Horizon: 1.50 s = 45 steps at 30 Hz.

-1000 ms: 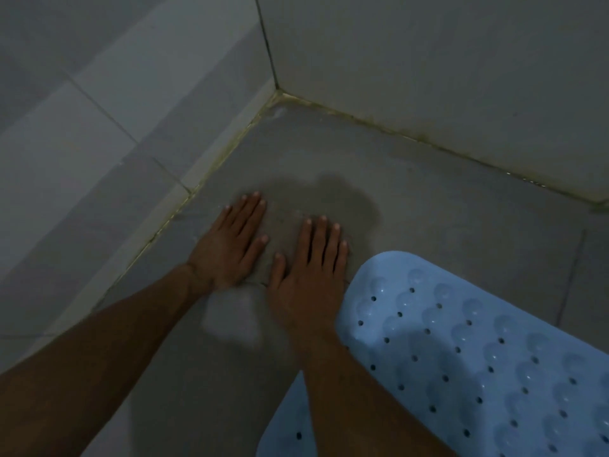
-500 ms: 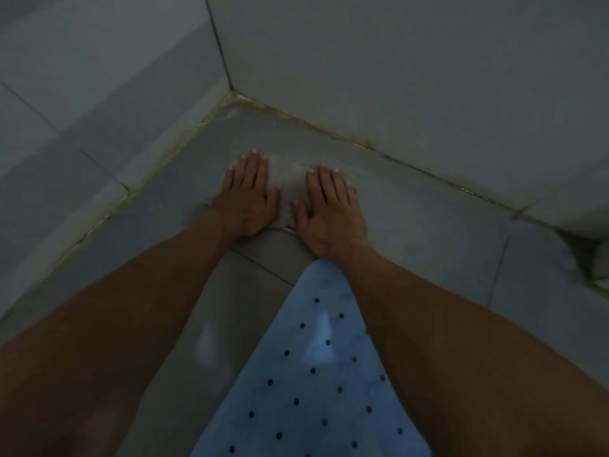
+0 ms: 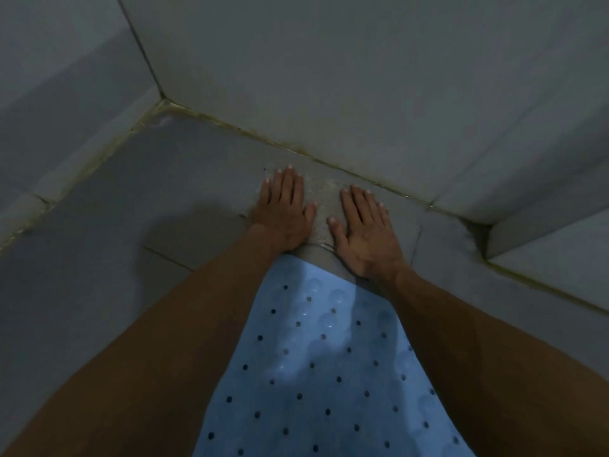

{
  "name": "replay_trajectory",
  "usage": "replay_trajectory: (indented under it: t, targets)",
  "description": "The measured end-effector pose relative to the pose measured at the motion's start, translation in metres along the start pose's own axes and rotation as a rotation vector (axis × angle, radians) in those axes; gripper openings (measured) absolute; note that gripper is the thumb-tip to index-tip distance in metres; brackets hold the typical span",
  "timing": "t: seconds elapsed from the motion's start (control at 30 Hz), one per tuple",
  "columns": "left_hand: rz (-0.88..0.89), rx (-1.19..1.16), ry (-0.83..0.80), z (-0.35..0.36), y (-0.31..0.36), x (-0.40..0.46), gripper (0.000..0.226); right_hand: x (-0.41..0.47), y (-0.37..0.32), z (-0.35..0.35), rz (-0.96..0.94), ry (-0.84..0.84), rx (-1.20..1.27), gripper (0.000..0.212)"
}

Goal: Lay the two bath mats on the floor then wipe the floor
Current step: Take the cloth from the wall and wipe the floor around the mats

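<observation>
Single head view, looking steeply down, close over floor [image 3: 138,199] (wide-angle), facing wall [image 3: 362,77]

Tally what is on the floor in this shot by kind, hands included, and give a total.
Blue bath mats: 1, the blue bath mat
Grey cloths: 1, the grey cloth under both palms
Hands: 2, the left hand and the right hand, both pressing flat
Total: 4

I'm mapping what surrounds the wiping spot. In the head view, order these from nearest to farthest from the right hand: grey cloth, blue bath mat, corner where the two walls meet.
From the right hand:
1. Grey cloth, under its fingers.
2. Blue bath mat, just behind the wrist.
3. Wall corner, far to the left.
</observation>
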State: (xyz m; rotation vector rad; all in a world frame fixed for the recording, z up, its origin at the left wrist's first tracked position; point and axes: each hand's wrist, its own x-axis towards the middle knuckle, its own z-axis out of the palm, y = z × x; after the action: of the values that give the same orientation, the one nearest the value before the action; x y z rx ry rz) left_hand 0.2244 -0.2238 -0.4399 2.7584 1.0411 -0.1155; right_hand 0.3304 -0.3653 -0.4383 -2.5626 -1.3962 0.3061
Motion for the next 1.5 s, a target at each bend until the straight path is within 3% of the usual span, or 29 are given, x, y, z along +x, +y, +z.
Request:
replay_trajectory:
  t: [0.37,0.57,0.8,0.93,1.27,1.5]
  targets:
    - [0.049,-0.017,0.001,0.024,0.106,-0.028,0.071,-0.069,0.09,-0.018,0.03,0.037,0.001,0.067]
    - [0.068,0.036,0.102,0.037,0.169,-0.05,0.074,-0.112,0.143,-0.031,0.036,0.059,-0.015,0.067]
    - [0.034,0.026,0.094,0.052,0.239,-0.069,0.082,-0.155,0.202,-0.047,-0.057,0.005,-0.032,0.062]
    - [0.059,0.031,0.149,0.063,0.273,-0.083,0.073,-0.177,0.234,-0.055,-0.043,0.01,-0.043,0.061]
    - [0.148,-0.035,0.142,0.09,0.401,-0.127,0.069,-0.26,0.337,-0.087,0.119,-0.021,-0.055,0.064]
    - [0.315,-0.012,0.078,0.102,0.495,-0.153,0.073,-0.334,0.404,-0.102,0.3,0.015,-0.076,0.064]
